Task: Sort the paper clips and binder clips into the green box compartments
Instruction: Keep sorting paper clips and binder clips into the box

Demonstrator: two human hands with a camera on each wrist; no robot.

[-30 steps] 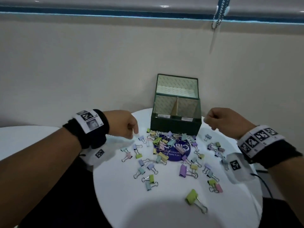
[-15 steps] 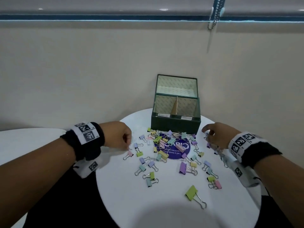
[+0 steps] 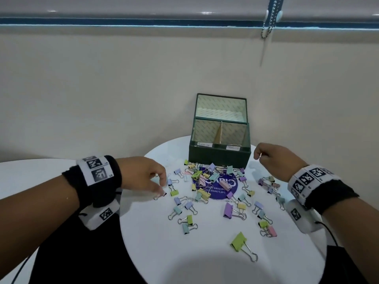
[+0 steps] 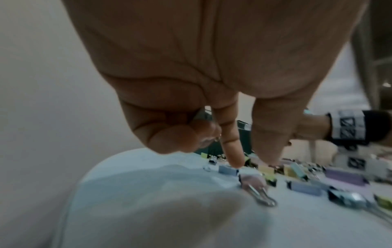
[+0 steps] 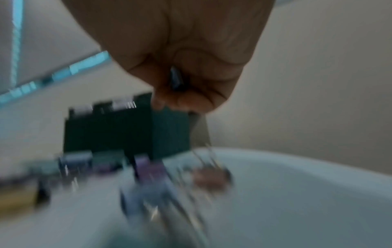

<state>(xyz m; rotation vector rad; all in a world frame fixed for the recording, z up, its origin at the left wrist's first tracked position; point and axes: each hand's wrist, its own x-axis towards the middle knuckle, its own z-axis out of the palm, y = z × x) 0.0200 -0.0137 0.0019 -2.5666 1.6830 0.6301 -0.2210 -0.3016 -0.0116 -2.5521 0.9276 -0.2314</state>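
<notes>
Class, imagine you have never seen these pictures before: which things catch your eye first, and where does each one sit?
The scatter of pastel binder clips across the round white table stands out first, thickest over a purple disc in the middle. Behind them stands the open green box, its lid upright near the wall. The left hand reaches down among the clips, while the right hand, raised beside the box, pinches a small clip.

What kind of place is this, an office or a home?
I cannot tell for sure; it is probably an office or a study corner. A small round white table stands against a plain wall, a window blind with a bead chain hangs above, and binder clips lie before a green box.
</notes>
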